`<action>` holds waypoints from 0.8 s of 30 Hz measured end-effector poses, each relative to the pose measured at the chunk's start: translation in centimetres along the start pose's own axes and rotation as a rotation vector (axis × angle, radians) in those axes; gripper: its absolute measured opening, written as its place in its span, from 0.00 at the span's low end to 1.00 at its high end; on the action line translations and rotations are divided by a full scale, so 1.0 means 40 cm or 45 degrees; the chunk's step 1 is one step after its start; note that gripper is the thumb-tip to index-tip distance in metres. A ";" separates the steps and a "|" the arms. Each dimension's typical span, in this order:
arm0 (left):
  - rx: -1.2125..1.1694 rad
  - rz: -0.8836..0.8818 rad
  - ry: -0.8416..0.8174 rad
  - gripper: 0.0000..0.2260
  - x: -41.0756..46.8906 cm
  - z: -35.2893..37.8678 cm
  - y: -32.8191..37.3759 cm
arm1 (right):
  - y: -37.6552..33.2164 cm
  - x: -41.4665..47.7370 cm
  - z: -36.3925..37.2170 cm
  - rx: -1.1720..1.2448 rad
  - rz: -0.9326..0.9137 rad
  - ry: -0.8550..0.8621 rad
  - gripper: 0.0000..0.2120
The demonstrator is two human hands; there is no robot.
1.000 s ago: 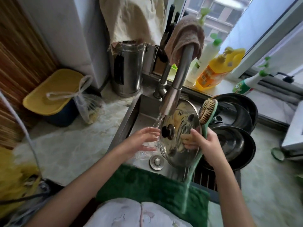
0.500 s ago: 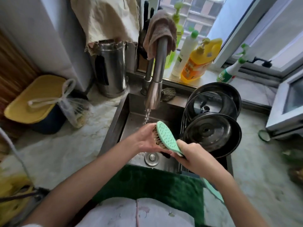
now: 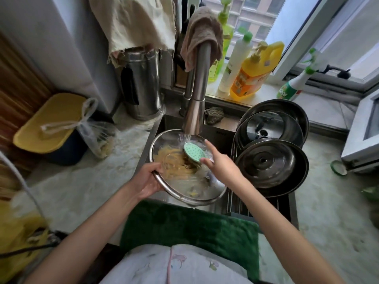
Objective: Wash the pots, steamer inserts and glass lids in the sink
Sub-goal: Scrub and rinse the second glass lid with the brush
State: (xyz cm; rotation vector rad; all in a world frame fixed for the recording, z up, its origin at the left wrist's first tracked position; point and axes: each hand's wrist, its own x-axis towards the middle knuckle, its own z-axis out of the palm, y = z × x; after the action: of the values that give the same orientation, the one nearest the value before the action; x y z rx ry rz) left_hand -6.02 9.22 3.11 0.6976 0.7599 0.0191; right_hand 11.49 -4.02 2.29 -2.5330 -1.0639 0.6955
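Observation:
A glass lid [image 3: 196,193] with a steel rim lies tilted over the sink [image 3: 168,124], under the running faucet [image 3: 194,111]. My left hand [image 3: 148,179] grips its left rim. My right hand [image 3: 220,165] holds a green dish brush [image 3: 193,152], bristles down on the lid's glass, where water splashes. The index finger sticks out straight. To the right, a rack [image 3: 240,203] in the sink holds stacked steel pots and lids [image 3: 272,160], one glass lid [image 3: 270,128] standing behind.
A steel canister [image 3: 142,83] stands left of the faucet. Detergent bottles [image 3: 252,72] and a spray bottle [image 3: 295,83] line the window sill. A yellow-lidded bin [image 3: 49,124] and a tied plastic bag [image 3: 96,136] sit on the left counter. A green towel [image 3: 190,230] covers the sink's front edge.
Half a second ago my hands held only the brush over the drain. Now my left hand holds a glass lid under the tap and the brush presses on it.

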 end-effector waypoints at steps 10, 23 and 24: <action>-0.177 0.139 -0.009 0.26 0.029 -0.066 0.014 | -0.031 0.030 -0.011 0.041 -0.441 -0.140 0.19; -0.126 0.141 -0.026 0.40 0.078 -0.069 0.011 | -0.015 0.068 -0.001 -0.256 -0.110 0.108 0.19; -0.130 0.126 -0.034 0.37 0.083 -0.064 0.007 | -0.041 0.071 0.021 -0.129 -0.163 0.069 0.19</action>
State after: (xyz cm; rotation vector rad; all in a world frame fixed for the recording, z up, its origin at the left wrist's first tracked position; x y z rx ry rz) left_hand -5.15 11.77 -0.11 0.6361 0.6938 0.1375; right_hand 11.79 -0.75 1.42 -2.5249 -1.2589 0.5485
